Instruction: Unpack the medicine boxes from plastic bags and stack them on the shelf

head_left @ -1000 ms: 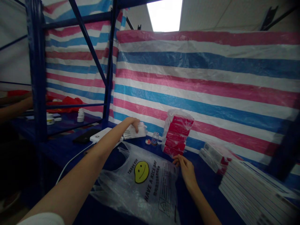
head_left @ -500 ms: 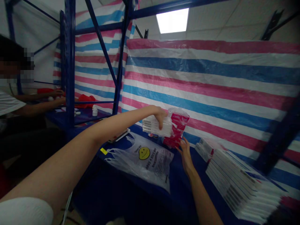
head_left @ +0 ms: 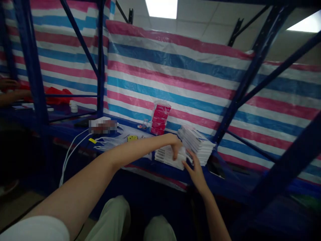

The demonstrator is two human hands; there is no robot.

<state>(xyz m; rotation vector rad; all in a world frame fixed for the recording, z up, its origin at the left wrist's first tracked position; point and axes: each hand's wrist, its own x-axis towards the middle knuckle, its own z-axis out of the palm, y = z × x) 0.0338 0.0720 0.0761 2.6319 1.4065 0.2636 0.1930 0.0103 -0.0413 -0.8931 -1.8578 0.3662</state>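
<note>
Small pack (head_left: 168,156) left of box stack (head_left: 198,144) — both on shelf (head_left: 160,172).

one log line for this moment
left hand: gripping white box pack | right hand: touching pack's end | beside: white box stack | surface: blue shelf

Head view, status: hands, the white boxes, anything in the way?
Left hand gripping small white box bundle at shelf edge. Right hand open, touching its end. Taller box stack close behind; red packs clear.
</note>
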